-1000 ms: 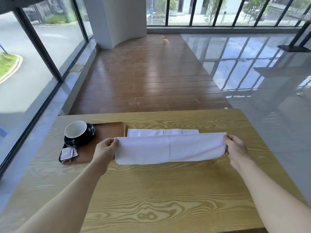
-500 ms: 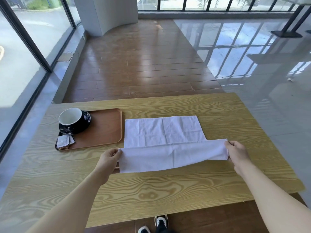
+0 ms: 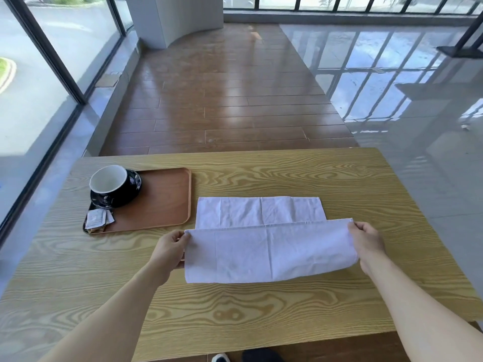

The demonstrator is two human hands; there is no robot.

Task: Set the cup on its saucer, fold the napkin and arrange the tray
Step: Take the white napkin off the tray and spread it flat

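Since the earlier frame, the lifted near edge of the napkin (image 3: 269, 252) has been carried a little farther over the flat portion, so less of the far panel shows. The napkin lies on the table (image 3: 261, 309) at centre, its far half flat and its near half raised as a flap.

The left hand (image 3: 171, 248) pinches the flap's corner at 9 o'clock of the cloth; the right hand (image 3: 367, 242) pinches the corner at 3 o'clock. Both hands are closed on fabric, thumbs on top.

The step in hand appears to be the first fold. To do it well, the person should keep both corners level and taut, carry the lifted edge toward 12 o'clock until it meets the far edge, align the corners, then lay it down and smooth the crease outward.

At 10 o'clock of the napkin sits the tray (image 3: 162, 205), just beside the cloth. On the tray's left end the cup (image 3: 109, 182) rests tilted on its saucer (image 3: 130, 194); seating looks imperfect. Small packets (image 3: 99, 218) lie at the tray's near-left corner.
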